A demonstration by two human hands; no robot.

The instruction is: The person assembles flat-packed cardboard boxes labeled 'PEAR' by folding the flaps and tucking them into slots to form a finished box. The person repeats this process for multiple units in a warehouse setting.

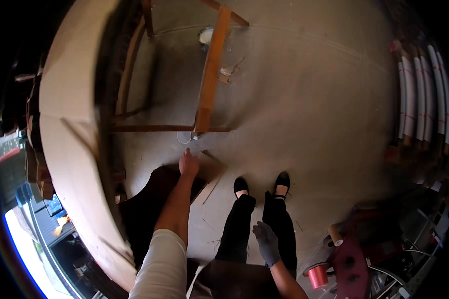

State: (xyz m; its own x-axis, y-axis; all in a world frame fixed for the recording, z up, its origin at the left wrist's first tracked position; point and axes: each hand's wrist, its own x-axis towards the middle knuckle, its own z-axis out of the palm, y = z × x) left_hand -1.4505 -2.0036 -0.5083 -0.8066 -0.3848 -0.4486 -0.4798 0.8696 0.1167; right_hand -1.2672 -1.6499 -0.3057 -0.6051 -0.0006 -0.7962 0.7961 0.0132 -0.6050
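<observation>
My bare left hand (187, 163) reaches forward above a flat piece of cardboard (212, 172) and the edge of a dark brown surface (152, 202). Its fingers look bunched together; what they hold, if anything, is hidden. A clear round ring-like item (184, 137) lies just beyond the fingertips, beside the foot of a wooden frame (212, 70). My right hand (267, 243), in a grey glove, hangs in front of my legs. Its fingers are loosely bent and partly apart, with nothing seen in them.
A long pale panel (70, 124) runs along the left. White wrapped rolls (408, 97) stand at the far right. Nearer on the right are a red spool (318, 275) and dark red machinery (351, 254). A round container (205, 36) and scraps (227, 72) lie on the floor.
</observation>
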